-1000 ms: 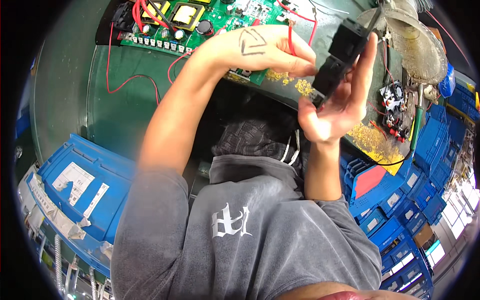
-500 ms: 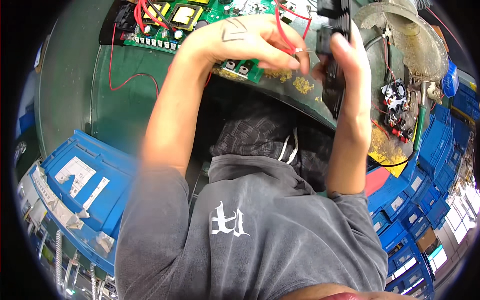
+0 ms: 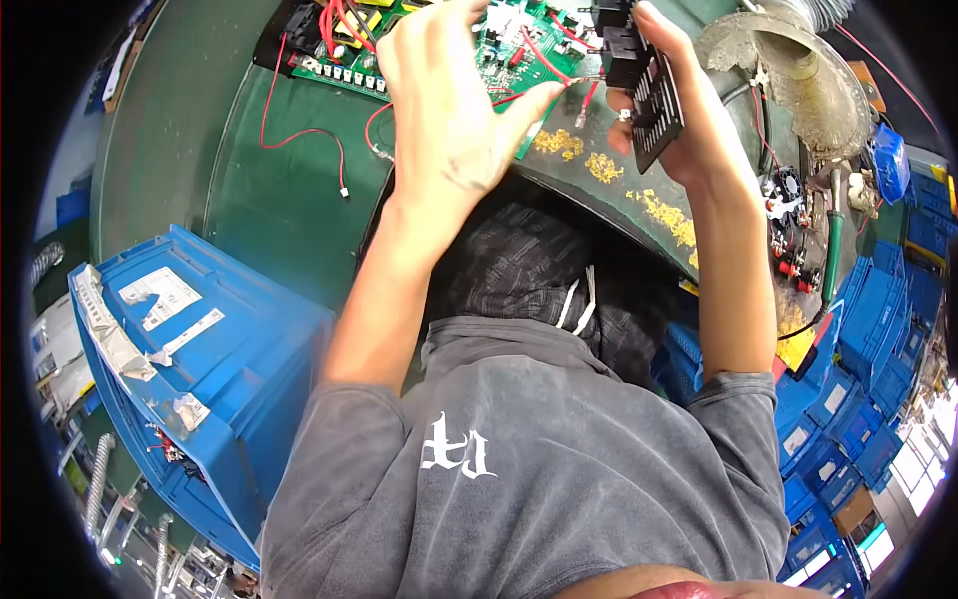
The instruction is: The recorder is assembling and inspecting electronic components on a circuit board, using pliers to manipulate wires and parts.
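reaching over the dark green rubbery bench mat [image 3: 259,200], with the left hand [image 3: 449,110] spread flat and fingers apart, hovering just above the green printed circuit board [image 3: 499,45] studded with connectors and yellow-wound coils, gripping nothing visible. clamping the black finned heat-sink block [image 3: 649,100] in the right hand [image 3: 689,120], fingers wrapped around its back, thumb pressing the ribbed face, raised above the bench edge just right of the board. trailing from the block toward the board, thin red insulated leads [image 3: 559,65]; looping loosely across the mat further left, another red wire with a small white plug [image 3: 299,140].

risking, by the look of it, a tugged or snapped lead if lifting the block further, with slack appearing short. also risking a snag of the splayed left fingers on the upright board parts, and a slip of the hard, ridged block from a one-handed hold onto the board below.

lying scattered on the mat near the block, gritty yellow crumbs [image 3: 599,165]. sitting at the lower left, a rigid blue plastic crate [image 3: 230,369] with white paper labels taped on; stacking up at the right, more blue bins [image 3: 878,329]. standing behind the right hand, a dull grey metal funnel-shaped hood [image 3: 788,60], rough and stained.
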Motion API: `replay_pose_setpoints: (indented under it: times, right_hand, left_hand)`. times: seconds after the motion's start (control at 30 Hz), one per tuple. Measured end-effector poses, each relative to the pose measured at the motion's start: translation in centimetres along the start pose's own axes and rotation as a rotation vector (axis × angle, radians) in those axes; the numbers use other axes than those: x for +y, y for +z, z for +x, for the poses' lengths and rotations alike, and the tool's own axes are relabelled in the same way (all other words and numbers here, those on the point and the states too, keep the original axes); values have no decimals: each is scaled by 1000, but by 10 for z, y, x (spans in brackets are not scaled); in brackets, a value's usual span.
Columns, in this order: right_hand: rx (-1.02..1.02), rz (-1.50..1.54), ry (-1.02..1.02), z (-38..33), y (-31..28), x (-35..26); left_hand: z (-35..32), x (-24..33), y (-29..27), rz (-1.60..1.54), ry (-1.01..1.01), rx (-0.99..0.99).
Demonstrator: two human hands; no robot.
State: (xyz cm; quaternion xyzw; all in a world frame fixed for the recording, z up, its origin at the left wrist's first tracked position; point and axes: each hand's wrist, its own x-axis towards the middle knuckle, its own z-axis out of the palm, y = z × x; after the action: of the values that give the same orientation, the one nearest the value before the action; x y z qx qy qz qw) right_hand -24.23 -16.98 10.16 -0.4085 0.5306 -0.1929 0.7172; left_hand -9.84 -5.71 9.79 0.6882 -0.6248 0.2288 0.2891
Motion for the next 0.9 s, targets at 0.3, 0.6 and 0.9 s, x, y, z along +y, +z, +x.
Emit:
replay_pose_setpoints:
  times: [0.3,0.6,0.9]
  right_hand:
    - [-101,47,-27,12,-18,16]
    - [-164,139,-20,6,-26,29]
    - [-260,-43,-253,5,-41,57]
  left_hand:
    - [-15,-5,51,-400,156,-271]
    - [-27,2,72,-564,179,-258]
    - [-39,7,79,-683,194,-406]
